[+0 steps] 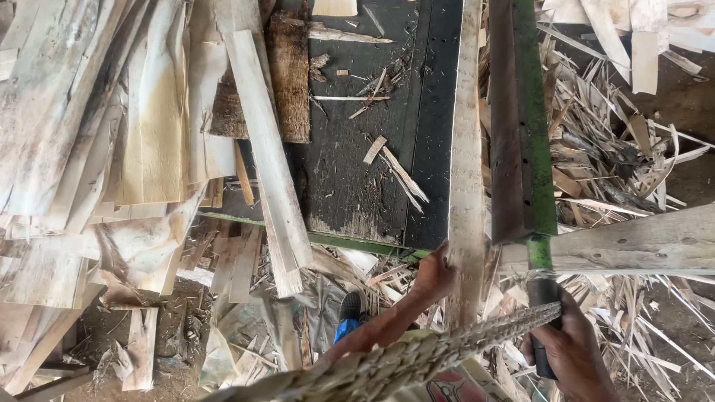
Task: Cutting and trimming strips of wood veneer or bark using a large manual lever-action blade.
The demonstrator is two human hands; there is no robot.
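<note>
A heap of pale veneer sheets [112,134] covers the left; a rough bark slab [289,74] lies at the top of the dark table [357,171]; splintered offcuts [611,149] pile up on the right; a plaited rope [417,361] crosses the foreground.

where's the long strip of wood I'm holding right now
In the head view, the wood strip stands right of centre on the dark table, your left hand gripping its near end, right beside the green-edged blade your right hand holds by the handle.

Left hand [433,274] gripping veneer strip [466,171], right hand [570,350] clasping green cutter handle [542,286], black table [357,149]
</note>
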